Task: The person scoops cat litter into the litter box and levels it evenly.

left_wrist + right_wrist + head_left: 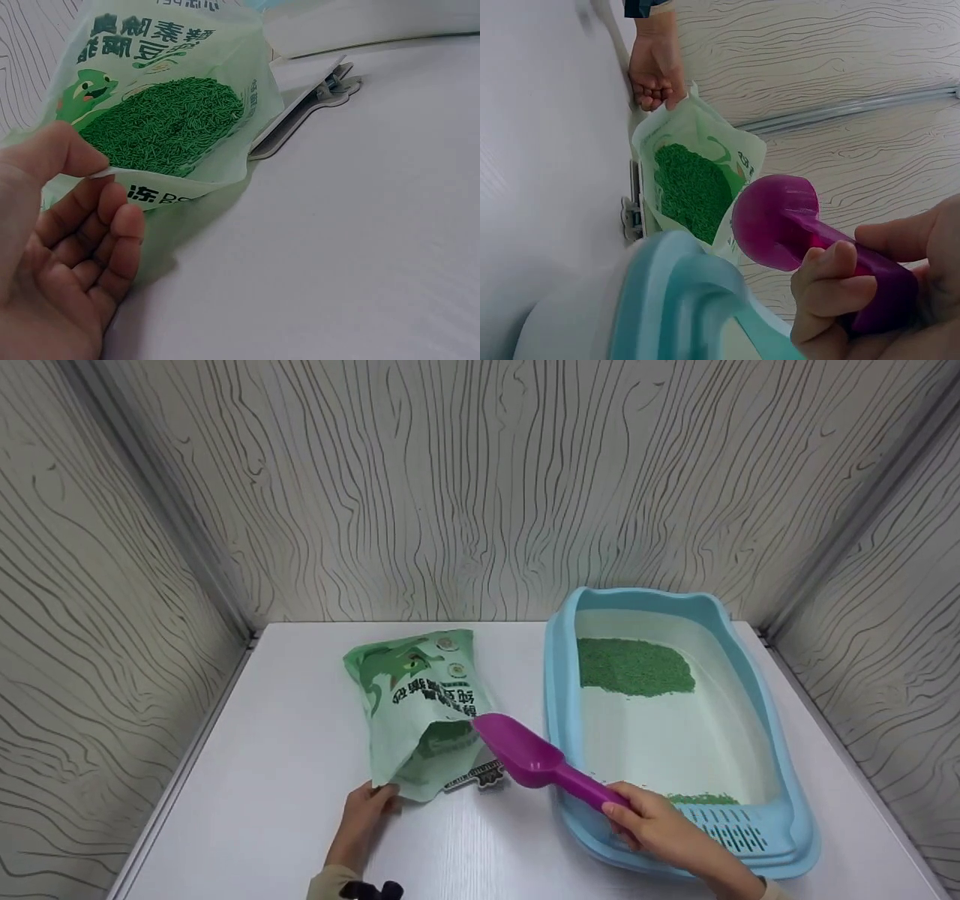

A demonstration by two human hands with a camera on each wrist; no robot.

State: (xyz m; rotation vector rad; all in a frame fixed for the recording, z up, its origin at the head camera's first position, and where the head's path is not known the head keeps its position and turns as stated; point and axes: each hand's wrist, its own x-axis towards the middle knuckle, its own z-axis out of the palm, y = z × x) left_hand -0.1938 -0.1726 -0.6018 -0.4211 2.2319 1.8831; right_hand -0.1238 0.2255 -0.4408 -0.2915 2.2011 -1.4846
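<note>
A pale green bag (420,712) of cat litter lies on the table, its mouth toward me. Green litter pellets (165,124) show inside the mouth. My left hand (364,814) pinches the bag's near edge between thumb and fingers, holding the mouth apart. In my right hand (660,825) is the handle of a magenta scoop (525,746). The scoop's tip overlaps the right side of the bag's mouth in the head view, and its bowl looks empty. Right of the bag stands a blue litter box (564,697), with green litter (634,667) spread at its far end.
A grey sealing clip (307,105) lies on the table beside the bag's mouth. The white table (255,780) is enclosed by wood-patterned walls (420,495). A slotted step (731,829) forms the litter box's near end, with a little litter beside it.
</note>
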